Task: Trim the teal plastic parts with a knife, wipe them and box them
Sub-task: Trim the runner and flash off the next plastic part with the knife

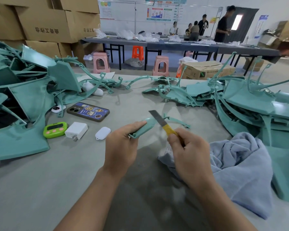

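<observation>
My left hand (122, 144) grips a small teal plastic part (144, 127) above the grey table (57, 180), its thin curved runner trailing off to the right. My right hand (188, 152) grips a yellow-handled utility knife (162, 123), whose bare blade points up and left and lies against the part's right end. A blue-grey cloth (240, 167) is bunched on the table just right of my right hand. Piles of teal parts lie at the left (23, 97) and at the right (249, 104).
A phone (88, 112), a green timer (55, 130), a white charger (76, 130) and a white earbud case (103, 133) lie left of my hands. Cardboard boxes (45, 25) are stacked at the back left. Stools, long tables and several people stand farther back.
</observation>
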Demonstrator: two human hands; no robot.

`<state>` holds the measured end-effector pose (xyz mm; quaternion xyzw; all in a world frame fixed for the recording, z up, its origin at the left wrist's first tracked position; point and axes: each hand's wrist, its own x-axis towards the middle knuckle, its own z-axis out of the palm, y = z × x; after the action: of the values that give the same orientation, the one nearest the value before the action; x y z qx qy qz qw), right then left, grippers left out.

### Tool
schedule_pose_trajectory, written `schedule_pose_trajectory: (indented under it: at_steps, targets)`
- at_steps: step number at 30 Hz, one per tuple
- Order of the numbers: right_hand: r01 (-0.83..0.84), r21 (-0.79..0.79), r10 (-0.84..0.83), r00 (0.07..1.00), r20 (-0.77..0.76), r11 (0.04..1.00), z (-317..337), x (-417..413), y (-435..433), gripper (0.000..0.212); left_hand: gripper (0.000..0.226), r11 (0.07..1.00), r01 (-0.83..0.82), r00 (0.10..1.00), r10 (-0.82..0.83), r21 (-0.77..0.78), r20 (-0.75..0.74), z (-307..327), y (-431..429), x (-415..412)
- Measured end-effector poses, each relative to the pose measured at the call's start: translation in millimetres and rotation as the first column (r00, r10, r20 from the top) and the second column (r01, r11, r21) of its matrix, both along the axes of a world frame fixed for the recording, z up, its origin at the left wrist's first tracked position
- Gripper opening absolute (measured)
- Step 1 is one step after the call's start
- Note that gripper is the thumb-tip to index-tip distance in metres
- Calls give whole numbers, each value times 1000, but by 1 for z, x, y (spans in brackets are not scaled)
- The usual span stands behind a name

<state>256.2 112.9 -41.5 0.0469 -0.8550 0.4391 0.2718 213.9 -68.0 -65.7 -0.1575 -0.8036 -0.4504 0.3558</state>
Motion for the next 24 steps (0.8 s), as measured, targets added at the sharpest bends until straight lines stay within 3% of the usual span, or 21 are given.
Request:
schedule_pose_trajectory:
  at_steps: [4,9,14,17,20,22,24]
  targets:
    - [124,-57,-124,992,1,991,4,-4,13,33,47,1000,5,1000,-5,-16,-15,0,2,-1]
    - [-109,-28,109,994,-26,994,2,3,4,33,51,1000,-4,1000,4,3,-5,-1,2,-2]
    - [213,-152,-204,977,68,965,0,-12,17,37,53,999,37,999,-37,-17,9,-2,0,-1]
    - [75,-217,-88,995,-51,973,3,-4,16,29,49,999,30,1000,-30,-15,7,-2,3,0]
    - [-111,-96,105,992,-69,989,4,6,2,29,49,1000,30,999,-30,5,35,-2,2,0]
    - [-35,-29,35,999,-4,999,1,2,0,32,49,999,36,999,-35,-6,35,-2,2,1]
    - [134,-61,-129,989,79,989,0,-5,8,30,49,999,20,1000,-19,-25,20,-2,1,1]
